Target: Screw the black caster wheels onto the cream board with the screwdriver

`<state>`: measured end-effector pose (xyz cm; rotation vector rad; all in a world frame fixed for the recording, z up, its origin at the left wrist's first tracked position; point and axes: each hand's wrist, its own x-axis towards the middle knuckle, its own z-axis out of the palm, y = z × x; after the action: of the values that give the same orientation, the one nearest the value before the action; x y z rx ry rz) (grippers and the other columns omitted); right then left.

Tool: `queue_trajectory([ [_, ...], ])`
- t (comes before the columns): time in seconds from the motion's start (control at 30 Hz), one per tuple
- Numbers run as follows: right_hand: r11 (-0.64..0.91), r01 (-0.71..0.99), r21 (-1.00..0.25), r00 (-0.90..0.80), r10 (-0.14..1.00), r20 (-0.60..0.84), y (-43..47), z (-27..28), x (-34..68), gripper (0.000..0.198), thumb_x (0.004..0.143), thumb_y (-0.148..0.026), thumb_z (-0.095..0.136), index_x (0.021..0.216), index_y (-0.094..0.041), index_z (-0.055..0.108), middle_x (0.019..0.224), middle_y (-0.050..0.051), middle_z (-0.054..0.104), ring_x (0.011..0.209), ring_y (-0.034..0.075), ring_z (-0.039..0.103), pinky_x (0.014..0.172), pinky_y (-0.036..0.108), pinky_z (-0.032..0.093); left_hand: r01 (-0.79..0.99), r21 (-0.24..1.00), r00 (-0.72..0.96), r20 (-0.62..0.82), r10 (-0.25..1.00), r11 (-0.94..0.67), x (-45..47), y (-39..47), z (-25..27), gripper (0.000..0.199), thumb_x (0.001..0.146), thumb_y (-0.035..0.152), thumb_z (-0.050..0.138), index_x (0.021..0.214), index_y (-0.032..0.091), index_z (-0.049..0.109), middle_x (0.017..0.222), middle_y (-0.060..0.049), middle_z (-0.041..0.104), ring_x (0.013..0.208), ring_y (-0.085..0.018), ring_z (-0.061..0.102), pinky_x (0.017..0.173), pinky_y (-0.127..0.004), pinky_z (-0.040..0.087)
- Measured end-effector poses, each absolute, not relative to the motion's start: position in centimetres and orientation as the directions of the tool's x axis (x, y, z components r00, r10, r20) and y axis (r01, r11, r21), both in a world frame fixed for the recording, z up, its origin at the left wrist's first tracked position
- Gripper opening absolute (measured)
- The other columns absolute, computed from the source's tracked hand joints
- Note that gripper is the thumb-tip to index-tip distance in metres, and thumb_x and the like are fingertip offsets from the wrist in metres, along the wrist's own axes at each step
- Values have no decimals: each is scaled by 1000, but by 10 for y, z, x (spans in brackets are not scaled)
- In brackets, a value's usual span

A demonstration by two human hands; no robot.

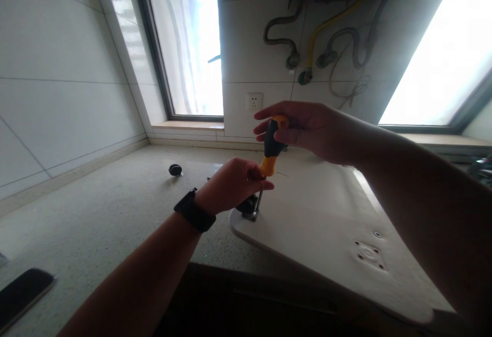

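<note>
While bulbous screwdriver (271,142) tilts, smooth rounded board (315,209)

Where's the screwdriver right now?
The screwdriver is just right of centre in the head view, right hand above, left hand below, pointing down beside the black caster at the left end of the white board.

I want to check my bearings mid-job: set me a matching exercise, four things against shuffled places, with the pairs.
1. screwdriver
2. loose caster
3. socket
4. black wristband

A. on the tiled wall
B. worn on the left arm
C. in the right hand
D. on the speckled counter

Pairs: 1-C, 2-D, 3-A, 4-B
</note>
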<state>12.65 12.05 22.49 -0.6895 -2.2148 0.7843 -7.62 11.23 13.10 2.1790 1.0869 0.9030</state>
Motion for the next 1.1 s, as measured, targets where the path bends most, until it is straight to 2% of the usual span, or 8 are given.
queue_trajectory([
  [0.1,709,388,-588,-521,695,495,116,224,120,35,86,-36,75,117,-21,70,97,5,75,93,21,72,88,39,60,472,693,474,323,819,-546,-79,112,133,24,88,36,75,82,14,71,70,0,68,61,-9,53,60,-25,41],
  [0.3,710,566,-419,-298,650,699,108,216,105,45,71,-53,87,98,-20,75,82,2,72,72,19,65,69,39,52,418,679,549,339,764,-603,-84,113,134,24,94,37,69,89,14,74,75,-1,70,62,-9,55,61,-25,42],
  [0.57,573,774,-269,-185,611,770,106,214,98,42,73,-57,80,74,-22,56,64,-1,59,56,13,46,54,34,36,472,712,443,318,838,-519,-78,111,131,30,84,43,81,83,14,73,72,-1,71,61,-11,55,61,-27,43],
  [0.63,623,702,-345,-228,655,720,109,217,102,37,79,-55,76,79,-22,61,69,1,64,61,15,54,57,34,43,495,684,443,332,833,-536,-78,111,131,29,85,42,79,80,14,72,68,1,68,59,-10,52,59,-27,41],
  [0.7,692,494,-527,-351,713,607,113,219,107,29,83,-46,72,96,-21,68,90,5,74,78,19,67,68,36,54,515,643,457,353,816,-566,-79,111,132,29,87,41,76,77,14,70,64,2,63,57,-9,48,56,-26,38],
  [0.8,663,205,-720,-571,678,462,116,221,117,45,82,-28,73,126,-22,65,128,7,71,110,21,70,92,38,59,501,632,486,359,797,-591,-81,112,133,28,90,39,74,78,15,69,63,3,61,56,-8,47,55,-25,36],
  [0.93,655,201,-728,-579,679,451,118,225,121,43,80,-25,76,121,-20,67,111,5,76,106,20,72,95,37,60,488,653,496,339,800,-579,-81,112,134,27,89,38,74,77,15,69,64,3,61,56,-8,46,55,-25,36],
  [1.1,652,368,-663,-420,753,506,116,226,116,42,65,-34,90,99,-18,72,89,4,75,82,20,72,74,36,62,432,694,525,326,786,-576,-82,112,134,22,91,34,72,83,14,73,70,1,67,60,-9,51,60,-25,41],
])
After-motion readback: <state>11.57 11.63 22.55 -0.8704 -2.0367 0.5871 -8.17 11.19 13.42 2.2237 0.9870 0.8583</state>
